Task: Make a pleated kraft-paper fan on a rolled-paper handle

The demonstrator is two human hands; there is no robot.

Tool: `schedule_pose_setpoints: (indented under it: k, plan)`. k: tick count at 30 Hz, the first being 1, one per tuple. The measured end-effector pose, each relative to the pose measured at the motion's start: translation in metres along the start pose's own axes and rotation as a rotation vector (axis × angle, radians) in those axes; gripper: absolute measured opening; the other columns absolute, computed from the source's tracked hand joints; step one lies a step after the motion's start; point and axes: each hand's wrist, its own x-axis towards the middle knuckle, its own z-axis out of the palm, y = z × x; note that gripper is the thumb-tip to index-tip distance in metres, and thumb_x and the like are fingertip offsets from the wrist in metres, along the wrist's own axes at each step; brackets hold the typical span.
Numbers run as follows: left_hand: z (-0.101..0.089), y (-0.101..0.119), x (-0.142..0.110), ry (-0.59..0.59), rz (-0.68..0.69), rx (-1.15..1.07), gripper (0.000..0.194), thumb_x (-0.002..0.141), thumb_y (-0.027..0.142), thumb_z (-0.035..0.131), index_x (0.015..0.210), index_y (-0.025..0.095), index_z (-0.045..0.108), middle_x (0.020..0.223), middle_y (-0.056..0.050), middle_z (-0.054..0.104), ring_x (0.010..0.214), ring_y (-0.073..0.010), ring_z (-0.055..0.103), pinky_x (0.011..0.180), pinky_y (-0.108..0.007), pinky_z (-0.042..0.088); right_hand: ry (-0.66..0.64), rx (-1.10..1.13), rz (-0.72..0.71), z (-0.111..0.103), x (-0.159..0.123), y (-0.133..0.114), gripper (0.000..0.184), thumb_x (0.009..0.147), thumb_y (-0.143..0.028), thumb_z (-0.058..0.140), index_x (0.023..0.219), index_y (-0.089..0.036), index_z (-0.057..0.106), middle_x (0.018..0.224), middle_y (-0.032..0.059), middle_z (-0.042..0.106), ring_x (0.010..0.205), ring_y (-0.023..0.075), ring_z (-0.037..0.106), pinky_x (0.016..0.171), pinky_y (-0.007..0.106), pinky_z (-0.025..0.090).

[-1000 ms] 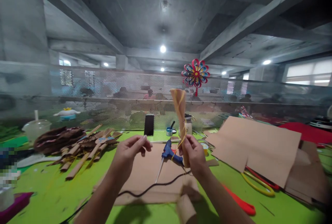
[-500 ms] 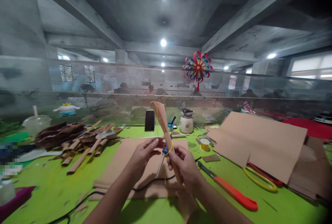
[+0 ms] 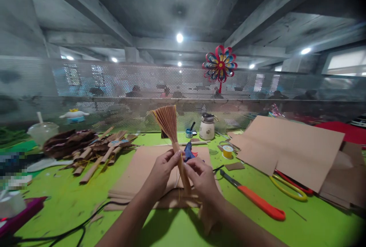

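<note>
A small pleated brown paper fan [image 3: 166, 123], its folds spread at the top and a yellow strand along its edge, stands tilted in front of me. My left hand [image 3: 165, 167] grips its narrow handle just under the folds, thumb on the near side. Lower on the handle, my right hand [image 3: 200, 176] has its fingertips pinched against the right side; a thin yellow thread hangs below. Right behind the handle lies a blue glue gun [image 3: 188, 150] on a stack of brown cardboard [image 3: 126, 178].
An orange-handled cutter knife [image 3: 257, 201] and yellow-and-red scissors [image 3: 288, 189] lie right, beside large cardboard sheets [image 3: 297, 147]. A yellow thread spool [image 3: 227, 151] and a patterned jar [image 3: 207, 128] stand farther back. Paper pieces with handles [image 3: 94, 167] are piled left; a black cable [image 3: 100, 209] crosses the green table.
The fan has turned from edge-on to showing its spread pleats, leaning left. My left hand has closed onto the handle, having been beside it with fingers apart. The view has tilted slightly down.
</note>
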Motion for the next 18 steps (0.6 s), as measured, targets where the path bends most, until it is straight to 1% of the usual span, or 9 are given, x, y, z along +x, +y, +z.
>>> schedule_pose_setpoints:
  k: [1, 3, 5, 7, 10, 11, 13, 15, 18]
  plan:
    - [-0.003, 0.001, 0.000, -0.001, 0.002, 0.005, 0.027, 0.082, 0.040, 0.066, 0.090, 0.015, 0.069, 0.084, -0.005, 0.069, 0.083, -0.0187, 0.060, 0.085, -0.031, 0.045, 0.021, -0.003, -0.014, -0.004, 0.004, -0.002, 0.025, 0.085, -0.038, 0.062, 0.076, -0.016, 0.069, 0.077, 0.0046, 0.061, 0.073, 0.0164, 0.055, 0.068, 0.028, 0.045]
    - [-0.006, 0.004, 0.000, -0.020, 0.003, 0.035, 0.028, 0.083, 0.041, 0.065, 0.092, 0.015, 0.068, 0.078, -0.004, 0.066, 0.077, -0.0166, 0.058, 0.078, -0.029, 0.046, 0.063, 0.055, 0.000, -0.012, 0.013, -0.006, 0.027, 0.085, -0.042, 0.062, 0.079, -0.016, 0.070, 0.080, 0.0051, 0.062, 0.076, 0.0165, 0.057, 0.070, 0.028, 0.046]
    - [-0.006, 0.007, -0.002, -0.053, 0.000, 0.087, 0.028, 0.084, 0.042, 0.062, 0.090, 0.015, 0.066, 0.071, -0.001, 0.061, 0.068, -0.0135, 0.053, 0.067, -0.025, 0.043, 0.083, 0.161, 0.069, -0.019, 0.022, -0.011, 0.031, 0.083, -0.046, 0.064, 0.086, -0.016, 0.070, 0.081, 0.0044, 0.063, 0.074, 0.0153, 0.058, 0.070, 0.027, 0.048]
    - [-0.003, 0.008, -0.004, -0.097, -0.019, 0.119, 0.029, 0.086, 0.043, 0.060, 0.083, 0.015, 0.062, 0.065, 0.001, 0.054, 0.060, -0.0107, 0.047, 0.058, -0.022, 0.039, 0.070, 0.299, 0.169, -0.023, 0.030, -0.014, 0.036, 0.078, -0.049, 0.068, 0.092, -0.016, 0.069, 0.082, 0.0034, 0.064, 0.071, 0.0140, 0.058, 0.068, 0.027, 0.050]
    - [0.005, 0.010, -0.008, -0.159, -0.078, 0.097, 0.029, 0.085, 0.046, 0.059, 0.083, 0.016, 0.057, 0.063, 0.003, 0.049, 0.054, -0.0087, 0.042, 0.053, -0.021, 0.035, 0.051, 0.486, 0.242, -0.026, 0.037, -0.017, 0.041, 0.073, -0.047, 0.074, 0.099, -0.016, 0.068, 0.087, 0.0037, 0.065, 0.072, 0.0132, 0.060, 0.067, 0.026, 0.052]
    - [0.007, 0.010, -0.009, -0.169, -0.093, 0.092, 0.030, 0.085, 0.046, 0.059, 0.084, 0.017, 0.056, 0.063, 0.004, 0.048, 0.053, -0.0083, 0.041, 0.052, -0.021, 0.034, 0.058, 0.511, 0.232, -0.027, 0.038, -0.018, 0.039, 0.072, -0.045, 0.075, 0.097, -0.016, 0.068, 0.085, 0.0036, 0.065, 0.071, 0.0129, 0.060, 0.066, 0.026, 0.052]
    - [0.010, 0.009, -0.010, -0.179, -0.100, 0.113, 0.031, 0.085, 0.048, 0.058, 0.084, 0.018, 0.054, 0.060, 0.006, 0.045, 0.050, -0.0079, 0.038, 0.048, -0.020, 0.031, 0.084, 0.512, 0.199, -0.029, 0.038, -0.021, 0.029, 0.070, -0.038, 0.077, 0.084, -0.014, 0.069, 0.074, 0.0019, 0.064, 0.064, 0.0117, 0.058, 0.062, 0.026, 0.051]
    - [0.010, 0.008, -0.010, -0.190, -0.069, 0.187, 0.032, 0.086, 0.050, 0.055, 0.081, 0.018, 0.052, 0.057, 0.006, 0.044, 0.048, -0.0085, 0.037, 0.047, -0.021, 0.031, 0.120, 0.537, 0.183, -0.031, 0.039, -0.024, 0.022, 0.068, -0.033, 0.078, 0.072, -0.014, 0.067, 0.066, 0.0002, 0.062, 0.059, 0.0107, 0.056, 0.060, 0.025, 0.050]
    - [0.006, 0.007, -0.008, -0.218, 0.031, 0.356, 0.032, 0.090, 0.048, 0.049, 0.081, 0.018, 0.053, 0.058, 0.004, 0.048, 0.053, -0.0114, 0.044, 0.053, -0.023, 0.036, 0.144, 0.685, 0.219, -0.039, 0.041, -0.028, 0.019, 0.067, -0.027, 0.077, 0.072, -0.016, 0.063, 0.074, 0.0017, 0.066, 0.066, 0.0124, 0.060, 0.065, 0.026, 0.051]
